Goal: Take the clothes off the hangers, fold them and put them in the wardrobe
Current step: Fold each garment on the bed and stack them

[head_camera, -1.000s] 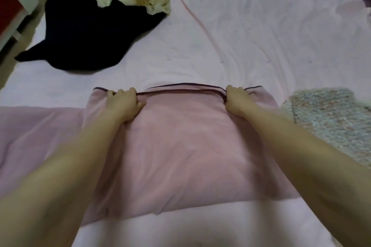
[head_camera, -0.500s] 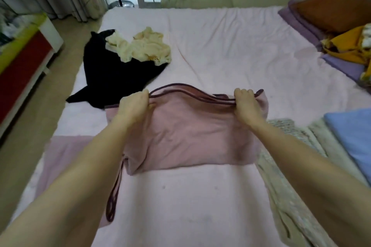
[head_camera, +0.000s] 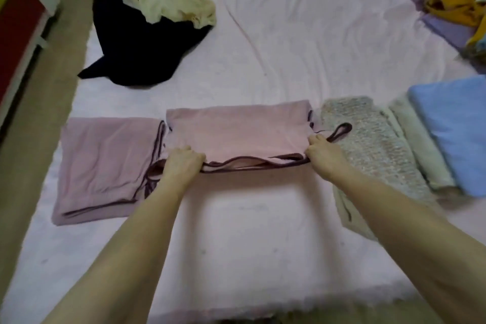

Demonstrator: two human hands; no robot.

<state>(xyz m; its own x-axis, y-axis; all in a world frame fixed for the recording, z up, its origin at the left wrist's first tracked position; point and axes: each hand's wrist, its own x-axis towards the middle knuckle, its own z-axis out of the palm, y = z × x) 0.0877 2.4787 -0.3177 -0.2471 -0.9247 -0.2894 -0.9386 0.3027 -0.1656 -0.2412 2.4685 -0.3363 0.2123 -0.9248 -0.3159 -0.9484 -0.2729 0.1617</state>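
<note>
Pale pink sheeting covered the bed (head_camera: pixel 302 42), and on it the pink garment (head_camera: pixel 236 134) lay between the two hands, at the middle of the near part. Half a second before, both hands had held its dark-trimmed edge up and away from the body, with the cloth hanging under them; now that edge was brought down toward the person and the cloth lay flat, doubled over itself. So one more fold was made, and in my judgement the piece was nearly a finished packet, but it was not yet carried to the wardrobe.

The left hand (head_camera: pixel 182 166) had its fingers curled over the trimmed edge at the near left corner, so its grip was closed on the garment. The right hand (head_camera: pixel 322 154) pinched the same edge at the near right corner. A dark strap loop (head_camera: pixel 342 131) stuck out to the right, over the speckled knit (head_camera: pixel 373 150), and would probably need tucking in.

To the left a second pink folded piece (head_camera: pixel 105 166) touched the garment. Further right lay a pale folded cloth (head_camera: pixel 418 144) and a blue folded cloth (head_camera: pixel 455 129), cut by the frame. Far back lay a black garment (head_camera: pixel 136 42) with a cream garment (head_camera: pixel 178 0) on it.

No hanger and no wardrobe were in view. The fingertips were hidden under the cloth edge, and the picture was soft, so I could not count the layers.
</note>
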